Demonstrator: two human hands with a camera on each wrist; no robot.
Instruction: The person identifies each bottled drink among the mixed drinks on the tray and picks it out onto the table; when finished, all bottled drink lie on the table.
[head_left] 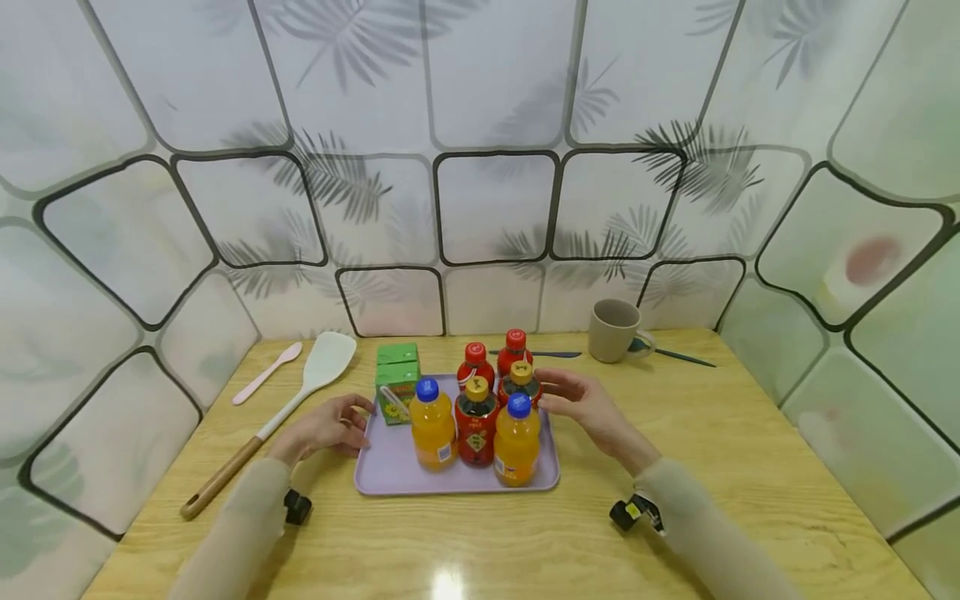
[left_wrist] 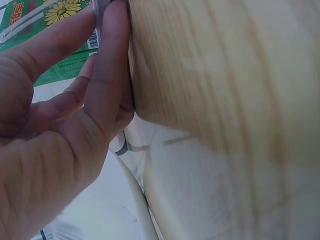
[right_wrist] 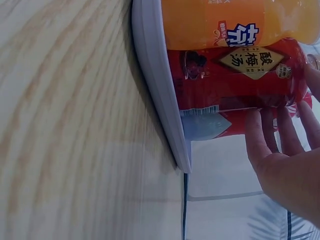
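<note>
Tray (head_left: 390,479) (lavender, loaded w/ drinks) is mid-table, a hand on either side, both forearms angling in from the bottom corners. L hand (head_left: 326,429) is right at the left edge, wrist low near the tabletop (head_left: 450,533), fingers bent and touching the rim; tbh can't tell if it's actually pinching it. R hand (head_left: 592,408) is up higher by the back-right gold-capped bottle (head_left: 519,388), thumb and fingers spread fairly wide and mostly straight, tips at its side, contact unclear. Rest of the load: 2 orange bottles (head_left: 433,429) + 1 more gold-capped red one (head_left: 476,429) up front, 2 red-capped bottles (head_left: 476,371) behind, green cartons (head_left: 397,375) back left. Btw a mug (head_left: 611,333) stands back right, well apart from the tray.
</note>
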